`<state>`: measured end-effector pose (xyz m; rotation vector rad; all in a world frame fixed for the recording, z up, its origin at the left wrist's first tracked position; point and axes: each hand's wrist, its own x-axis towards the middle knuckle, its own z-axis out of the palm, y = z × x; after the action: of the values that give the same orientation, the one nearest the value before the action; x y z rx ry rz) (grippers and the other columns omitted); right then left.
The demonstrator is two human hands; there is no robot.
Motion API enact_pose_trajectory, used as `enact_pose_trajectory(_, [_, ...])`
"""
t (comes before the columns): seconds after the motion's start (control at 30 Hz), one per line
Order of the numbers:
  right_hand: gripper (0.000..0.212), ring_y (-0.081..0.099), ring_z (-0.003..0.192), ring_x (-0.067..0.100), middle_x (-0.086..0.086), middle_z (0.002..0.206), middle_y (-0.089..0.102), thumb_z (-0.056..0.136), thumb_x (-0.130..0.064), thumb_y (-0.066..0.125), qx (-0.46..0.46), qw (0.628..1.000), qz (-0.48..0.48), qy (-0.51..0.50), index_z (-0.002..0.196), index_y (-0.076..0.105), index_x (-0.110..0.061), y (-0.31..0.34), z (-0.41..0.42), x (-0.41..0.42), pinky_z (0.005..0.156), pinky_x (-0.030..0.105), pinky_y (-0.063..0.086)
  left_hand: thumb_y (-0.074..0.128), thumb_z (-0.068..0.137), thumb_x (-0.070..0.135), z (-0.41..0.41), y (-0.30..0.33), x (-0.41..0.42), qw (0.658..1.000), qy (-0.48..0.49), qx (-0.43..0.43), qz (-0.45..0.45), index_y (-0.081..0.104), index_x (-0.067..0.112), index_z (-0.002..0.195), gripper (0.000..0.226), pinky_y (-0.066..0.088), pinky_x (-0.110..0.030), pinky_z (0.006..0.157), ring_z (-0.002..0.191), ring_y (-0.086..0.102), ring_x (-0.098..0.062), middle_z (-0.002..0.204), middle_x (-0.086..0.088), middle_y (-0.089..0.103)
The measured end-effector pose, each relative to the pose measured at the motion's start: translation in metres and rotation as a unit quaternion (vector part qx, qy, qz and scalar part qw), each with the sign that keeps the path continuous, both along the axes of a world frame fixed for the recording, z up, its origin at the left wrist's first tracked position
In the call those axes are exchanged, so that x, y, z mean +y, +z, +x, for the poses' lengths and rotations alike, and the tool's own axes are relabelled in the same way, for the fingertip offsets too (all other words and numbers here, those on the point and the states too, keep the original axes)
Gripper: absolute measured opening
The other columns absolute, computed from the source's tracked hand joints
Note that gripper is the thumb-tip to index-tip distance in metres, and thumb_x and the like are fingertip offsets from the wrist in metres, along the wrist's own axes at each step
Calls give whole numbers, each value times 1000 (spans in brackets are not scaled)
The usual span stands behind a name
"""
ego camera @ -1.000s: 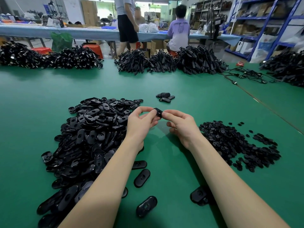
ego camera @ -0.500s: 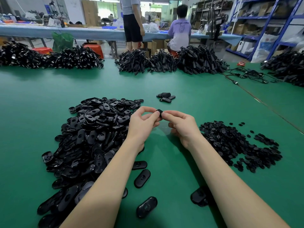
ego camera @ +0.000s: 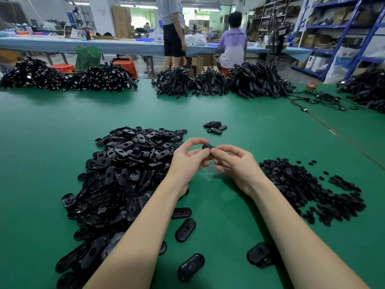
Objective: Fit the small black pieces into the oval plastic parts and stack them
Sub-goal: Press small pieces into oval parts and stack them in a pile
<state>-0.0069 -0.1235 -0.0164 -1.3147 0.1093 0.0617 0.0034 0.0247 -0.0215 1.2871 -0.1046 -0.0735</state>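
Fitting step in hand: left hand (ego camera: 188, 161) and right hand (ego camera: 237, 163) pinch black oval plastic part (ego camera: 209, 147) above green counter (ego camera: 229, 201). Both grips pinching it. Judged next: seat insert firmly, then carry to small stack of finished black ovals (ego camera: 215, 127).

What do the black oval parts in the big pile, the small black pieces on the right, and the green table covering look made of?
Pile of black oval parts: probably moulded hard plastic, glossy, with sharp light glints on smooth rims.
Heap of small black pieces: duller and matte, possibly rubber or plastic; too small to tell.
Green table covering: smooth matte sheet, perhaps a rubber or vinyl mat; only a soft sheen shows.
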Motion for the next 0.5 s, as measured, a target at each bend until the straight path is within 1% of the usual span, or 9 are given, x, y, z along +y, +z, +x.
enact_pose_trajectory(0.1, [9, 72, 67, 14, 9, 79, 75, 85, 0, 75, -16, 999, 34, 14, 92, 72, -5, -2, 0, -1, 65, 23, 60, 64, 92, 4, 0, -2, 0, 999, 15, -4, 38, 69, 21, 98, 19, 53, -24, 74, 77, 68, -15, 81, -2, 77])
enact_pose_trajectory(0.17, [10, 74, 70, 18, 13, 81, 76, 86, 5, 72, -24, 998, 53, 21, 93, 72, -2, -3, -1, -2, 68, 24, 60, 65, 91, 4, 1, -3, 0, 998, 26, -3, 50, 69, 21, 96, 19, 52, -22, 73, 74, 66, -14, 79, -2, 77])
enact_pose_trajectory(0.27, [9, 75, 71, 20, 16, 83, 76, 86, 7, 71, -34, 998, 55, 12, 91, 72, -1, -5, -1, -1, 69, 25, 61, 65, 90, 2, 2, -3, 0, 999, 20, 1, 47, 67, 17, 98, 17, 51, -19, 68, 70, 65, -13, 77, -5, 76])
enact_pose_trajectory(0.5, [9, 72, 64, 19, 16, 76, 75, 88, 9, 69, -35, 999, 39, -5, 89, 71, 0, -4, 0, 1, 66, 24, 60, 67, 86, -3, 2, -2, 1, 998, 25, -2, 52, 67, 10, 94, 15, 53, -19, 67, 65, 68, -13, 76, -10, 76])
